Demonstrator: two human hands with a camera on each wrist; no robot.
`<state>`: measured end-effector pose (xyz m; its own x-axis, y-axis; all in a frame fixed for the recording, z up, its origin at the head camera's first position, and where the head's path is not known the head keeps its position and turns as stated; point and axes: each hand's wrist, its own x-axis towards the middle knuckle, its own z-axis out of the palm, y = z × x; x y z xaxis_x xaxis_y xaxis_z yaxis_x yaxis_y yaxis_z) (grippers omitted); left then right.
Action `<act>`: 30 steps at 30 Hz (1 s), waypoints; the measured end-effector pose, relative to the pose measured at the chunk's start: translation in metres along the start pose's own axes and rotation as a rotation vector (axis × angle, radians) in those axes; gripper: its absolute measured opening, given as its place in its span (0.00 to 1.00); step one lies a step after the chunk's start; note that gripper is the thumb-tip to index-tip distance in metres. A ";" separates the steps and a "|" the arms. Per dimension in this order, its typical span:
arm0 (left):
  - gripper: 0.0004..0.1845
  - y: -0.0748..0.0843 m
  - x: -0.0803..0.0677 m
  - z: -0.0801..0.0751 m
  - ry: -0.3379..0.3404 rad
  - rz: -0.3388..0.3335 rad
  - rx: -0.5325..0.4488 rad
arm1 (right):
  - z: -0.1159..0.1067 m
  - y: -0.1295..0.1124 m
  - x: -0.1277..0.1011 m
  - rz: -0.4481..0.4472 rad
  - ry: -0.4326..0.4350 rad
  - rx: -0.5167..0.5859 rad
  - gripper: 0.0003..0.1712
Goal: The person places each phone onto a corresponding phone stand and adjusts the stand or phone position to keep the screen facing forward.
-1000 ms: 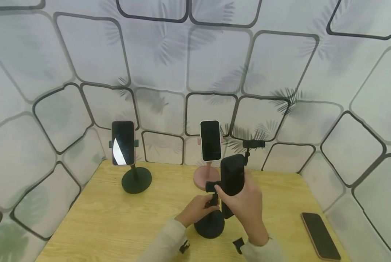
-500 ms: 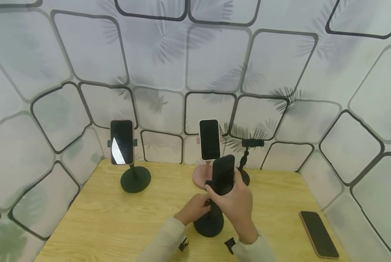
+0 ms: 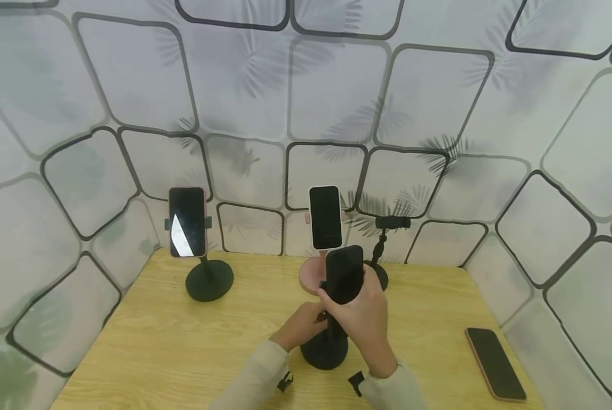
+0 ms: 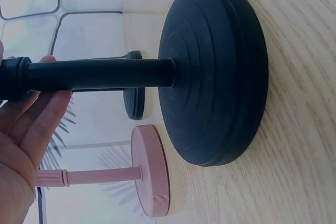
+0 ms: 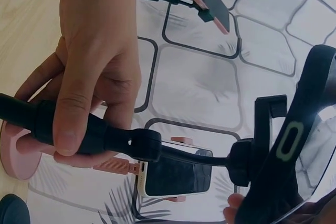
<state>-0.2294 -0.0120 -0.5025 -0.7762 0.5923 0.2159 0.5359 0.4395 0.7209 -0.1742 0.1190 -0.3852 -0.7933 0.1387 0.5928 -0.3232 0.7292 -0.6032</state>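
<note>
A black phone [image 3: 344,273] stands upright, long axis vertical, screen facing the person, on a black stand [image 3: 325,348] at the table's [image 3: 157,341] near middle. The right hand [image 3: 363,319] grips the phone; the left hand [image 3: 301,326] curls round the stand's stem. Only the right wrist view shows the stand's clamp [image 5: 265,135] behind the phone.

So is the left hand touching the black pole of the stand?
Touching. In the right wrist view the left hand wraps its fingers round the black stand pole; no gap shows.
</note>
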 end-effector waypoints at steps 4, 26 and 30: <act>0.15 0.000 -0.001 -0.001 0.005 -0.001 0.001 | 0.006 -0.001 0.000 0.082 -0.017 0.011 0.47; 0.10 0.000 0.000 0.002 0.051 0.041 -0.024 | 0.020 -0.002 0.005 0.150 0.020 -0.050 0.46; 0.08 0.000 0.000 0.002 0.050 0.037 -0.036 | 0.020 -0.002 0.004 0.190 0.019 -0.027 0.47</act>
<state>-0.2288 -0.0105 -0.5041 -0.7725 0.5726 0.2746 0.5527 0.3933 0.7348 -0.1872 0.1042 -0.3922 -0.8288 0.2883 0.4795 -0.1539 0.7065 -0.6908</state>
